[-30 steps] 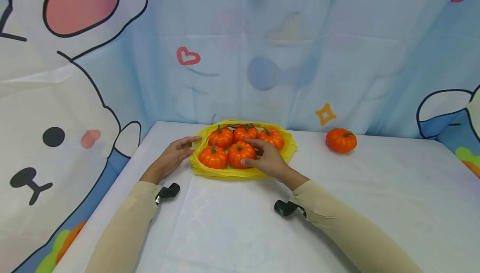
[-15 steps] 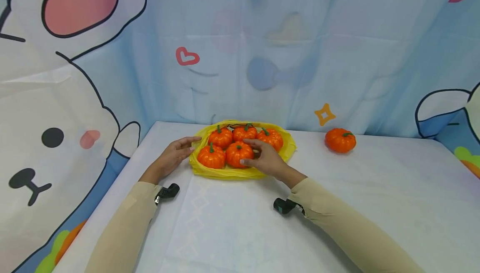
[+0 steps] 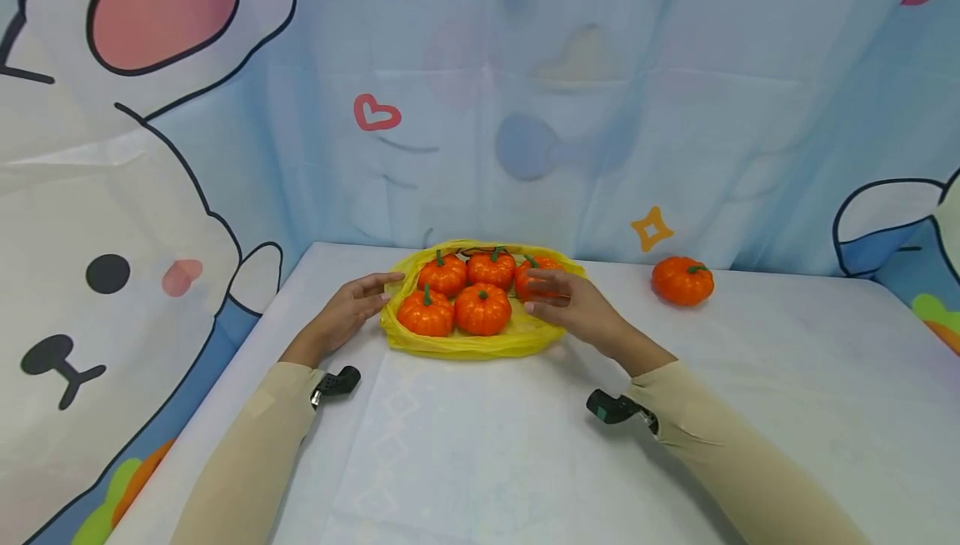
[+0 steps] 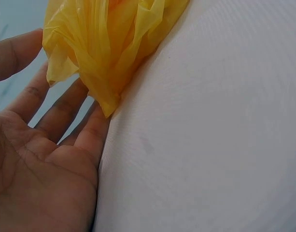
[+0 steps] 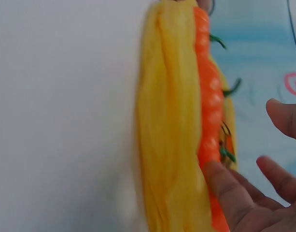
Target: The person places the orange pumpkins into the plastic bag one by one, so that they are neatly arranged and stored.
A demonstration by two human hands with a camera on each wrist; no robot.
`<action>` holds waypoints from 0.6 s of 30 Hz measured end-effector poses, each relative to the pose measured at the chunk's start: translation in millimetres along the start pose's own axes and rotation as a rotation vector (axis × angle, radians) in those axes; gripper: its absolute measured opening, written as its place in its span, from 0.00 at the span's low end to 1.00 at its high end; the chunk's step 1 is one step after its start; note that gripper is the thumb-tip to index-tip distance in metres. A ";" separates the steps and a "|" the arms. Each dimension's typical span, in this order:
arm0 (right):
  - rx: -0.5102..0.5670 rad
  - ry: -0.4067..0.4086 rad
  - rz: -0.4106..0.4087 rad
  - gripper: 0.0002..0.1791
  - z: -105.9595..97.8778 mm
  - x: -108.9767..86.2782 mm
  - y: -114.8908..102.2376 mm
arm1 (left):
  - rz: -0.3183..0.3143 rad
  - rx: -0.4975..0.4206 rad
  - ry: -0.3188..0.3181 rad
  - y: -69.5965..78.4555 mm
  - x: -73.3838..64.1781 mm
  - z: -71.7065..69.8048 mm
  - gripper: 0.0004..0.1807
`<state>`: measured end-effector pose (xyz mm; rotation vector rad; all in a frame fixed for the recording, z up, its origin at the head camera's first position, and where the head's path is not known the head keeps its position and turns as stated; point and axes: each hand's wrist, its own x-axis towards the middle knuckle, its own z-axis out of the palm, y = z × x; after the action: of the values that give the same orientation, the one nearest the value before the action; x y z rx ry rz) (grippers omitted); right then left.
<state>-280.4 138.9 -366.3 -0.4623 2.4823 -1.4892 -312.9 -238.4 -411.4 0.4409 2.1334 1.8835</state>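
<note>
Several small orange pumpkins [image 3: 482,309] with green stems sit inside a spread yellow plastic bag [image 3: 465,348], its rim rolled low around them. At the bag's left side is my left hand [image 3: 341,317], fingers extended; in the left wrist view the fingertips reach the crumpled yellow plastic [image 4: 106,53]. My right hand [image 3: 581,312] is over the bag's right side, fingers loosely spread and holding nothing. It partly hides the back right pumpkin [image 3: 534,266]. Whether its fingertips touch that pumpkin, I cannot tell.
Another orange pumpkin [image 3: 682,281] lies on the white table [image 3: 450,445] to the right of the bag, near the back edge. A printed blue curtain [image 3: 465,153] hangs right behind the table. Both forearms carry a black wrist camera [image 3: 611,406].
My right hand has let go of the front middle pumpkin and moved right, so that pumpkin now shows fully. My left hand and the bag stay where they were.
</note>
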 end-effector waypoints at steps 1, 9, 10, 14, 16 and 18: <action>0.022 0.007 -0.001 0.35 -7.3 -4.2 1.6 | -0.001 -0.001 0.000 0.1 0.3 0.4 0.26; 0.250 0.264 -0.124 0.20 -73.4 -39.8 19.7 | 0.001 -0.012 -0.011 -1.0 2.6 1.9 0.27; 0.268 0.337 -0.130 0.18 -81.9 -42.9 22.2 | 0.000 -0.014 -0.011 -1.5 2.6 1.6 0.27; 0.299 0.691 -0.056 0.14 -112.1 -50.3 32.7 | 0.000 -0.027 -0.007 -3.3 2.1 -0.2 0.27; 0.270 0.871 0.043 0.16 -124.9 -50.8 42.6 | 0.000 -0.027 -0.009 -3.6 1.6 -0.9 0.27; 0.234 0.976 0.162 0.22 -135.1 -50.9 55.4 | 0.000 -0.027 -0.012 -3.2 1.5 -0.8 0.27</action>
<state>-287.2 292.7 -351.2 0.6616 2.7774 -2.2532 -314.8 -238.9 -414.4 0.4450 2.0977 1.9025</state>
